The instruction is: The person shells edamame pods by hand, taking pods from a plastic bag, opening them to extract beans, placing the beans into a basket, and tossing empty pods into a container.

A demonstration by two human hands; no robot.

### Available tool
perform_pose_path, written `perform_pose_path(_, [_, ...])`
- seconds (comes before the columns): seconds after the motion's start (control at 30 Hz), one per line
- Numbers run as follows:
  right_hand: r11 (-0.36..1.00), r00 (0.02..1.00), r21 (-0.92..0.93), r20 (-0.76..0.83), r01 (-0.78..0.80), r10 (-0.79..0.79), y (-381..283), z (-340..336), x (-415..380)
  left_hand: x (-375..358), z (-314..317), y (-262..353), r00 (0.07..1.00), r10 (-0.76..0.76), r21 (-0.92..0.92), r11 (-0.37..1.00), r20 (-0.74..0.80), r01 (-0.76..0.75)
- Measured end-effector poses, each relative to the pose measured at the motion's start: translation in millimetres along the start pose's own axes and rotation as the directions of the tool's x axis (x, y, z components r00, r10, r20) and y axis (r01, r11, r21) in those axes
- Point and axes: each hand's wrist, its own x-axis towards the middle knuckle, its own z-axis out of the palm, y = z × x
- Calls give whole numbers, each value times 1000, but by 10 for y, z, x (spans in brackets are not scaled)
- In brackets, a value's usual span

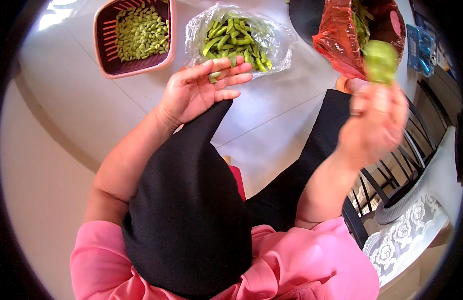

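Observation:
My left hand point(206, 85) is held palm up with its fingers stretched out. One or two small pale green beans point(214, 76) lie on it near the base of the fingers. Just beyond the fingertips, green bean pods point(230, 39) fill an opened clear plastic bag point(279, 42). Off to the right, my right hand point(374, 120) is raised and blurred by motion, its fingers closed on a flat green piece that looks like a bean pod point(381, 61). This piece is in front of a red plastic bag point(336, 37), which has green pieces inside.
A pink-rimmed square basket point(111, 75) with shelled beans point(141, 37) stands at the upper left on the pale tiled floor point(271, 120). At the right are a black metal rack point(416, 135), a white lace cloth point(401, 230) and a blue package point(420, 50).

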Motion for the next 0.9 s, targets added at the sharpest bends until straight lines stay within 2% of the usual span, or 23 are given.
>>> perform_pose_path(0.03, [999, 999, 29, -44, 31, -30, -54, -75, 148, -3, 21, 6, 1000, -2, -25, 1000, 4, 3])
perform_pose_path(0.07, [985, 984, -174, -170, 23, -53, -58, -128, 287, -8, 32, 10, 1000, -5, -51, 999, 6, 5])
perform_pose_path(0.13, [885, 997, -461, -8, 60, -72, 55, -246, 439, -24, 11, 19, 1000, -10, -28, 1000, 23, 11])
perform_pose_path(0.2, [678, 964, -699, 67, 228, -256, 164, -185, 465, -21, -7, 21, 999, -12, -6, 1000, 39, 12])
perform_pose_path(0.23, [800, 976, -568, 30, 194, -215, 172, -126, 406, -17, -17, 18, 998, -27, -8, 1000, 56, 28])
perform_pose_path(0.27, [868, 994, -486, 27, 106, -106, 155, -60, 295, -23, -26, 18, 996, -45, -9, 999, 72, 46])
perform_pose_path(0.3, [911, 989, -390, 111, 133, -97, 136, 67, 182, -36, -20, 6, 996, -51, -10, 999, 66, 52])
perform_pose_path(0.33, [918, 942, -326, 314, 227, -121, 164, 251, 39, -35, 0, -10, 996, -63, -25, 998, 65, 65])
perform_pose_path(0.37, [907, 845, -271, 513, 323, -148, 187, 421, -82, -8, 15, -11, 995, -71, -35, 997, 71, 74])
perform_pose_path(0.4, [909, 765, -238, 633, 343, -123, 264, 551, -230, 14, 4, -11, 994, -74, -29, 997, 78, 77])
perform_pose_path(0.43, [941, 753, -234, 657, 246, -34, 344, 657, -387, 1, -32, -14, 994, -77, 3, 997, 84, 77])
perform_pose_path(0.47, [943, 752, -226, 659, 245, -37, 402, 681, -431, -30, -58, -5, 994, -76, 34, 997, 83, 73])
perform_pose_path(0.53, [979, 808, -97, 582, 178, -89, 457, 752, -469, -99, 36, 45, 998, -53, -12, 998, 44, 54])
perform_pose_path(0.6, [975, 854, -66, 498, 212, -152, 383, 677, -432, -128, 168, 105, 996, -89, 169, 982, 10, 86])
perform_pose_path(0.63, [968, 882, -71, 432, 243, -189, 279, 612, -350, -143, 225, 167, 999, -36, 267, 963, -3, 35])
perform_pose_path(0.67, [900, 885, -165, 323, 403, -336, 224, 504, -213, -165, 220, 245, 996, 91, 403, 911, -3, -82])
perform_pose_path(0.7, [867, 897, -245, 201, 434, -393, 145, 397, -81, -201, 198, 375, 978, 210, 469, 863, 6, -188])
perform_pose_path(0.73, [869, 917, -301, 53, 393, -396, 52, 273, 72, -258, 166, 516, 946, 323, 528, 800, 19, -284])
perform_pose_path(0.8, [915, 935, -332, -185, 230, -303, -37, 83, 364, -376, 105, 788, 818, 574, 650, 634, -32, -419])
perform_pose_path(0.83, [909, 948, -369, -169, 195, -272, 38, 0, 502, -391, 90, 878, 735, 675, 748, 520, -65, -412])
perform_pose_path(0.87, [883, 950, -379, -36, 276, -312, 256, -157, 623, -421, 55, 949, 635, 768, 833, 404, -84, -377])
perform_pose_path(0.9, [766, 951, -582, 38, 272, -308, 357, -225, 667, -477, -59, 1046, 609, 782, 954, 269, -135, -134])
